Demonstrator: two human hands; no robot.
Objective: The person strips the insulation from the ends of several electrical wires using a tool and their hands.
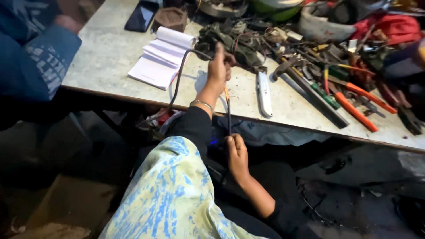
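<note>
Dark cable (177,82) held over near edge of table (102,57), looping from up by the tool pile down past the edge toward lap. Left hand (219,66) closed round upper end, thumb up, also gripping a thin wire (229,113) w/ orange bit near the fist; wire runs straight down to right hand (237,155), fingers pinched shut on its lower end below table edge. Looks taut between hands. Judging by sag: cable light, soft, bends easy, prob. rubbery jacket so not slippery; wire thin, could kink or snap if yanked. Best grip close to the ends, as now, short span between hands. Around: white utility knife (264,93) just right of left hand, open notebook (161,57) to left, phone (141,15) far corner. Right side: heap of tools, orange-handled pliers (356,110), green-handled screwdriver (319,90). Containers at far edge: green bowl (274,11), grey tub (318,26); contents too cluttered to tell. Another person's sleeve (37,57) top left.
</note>
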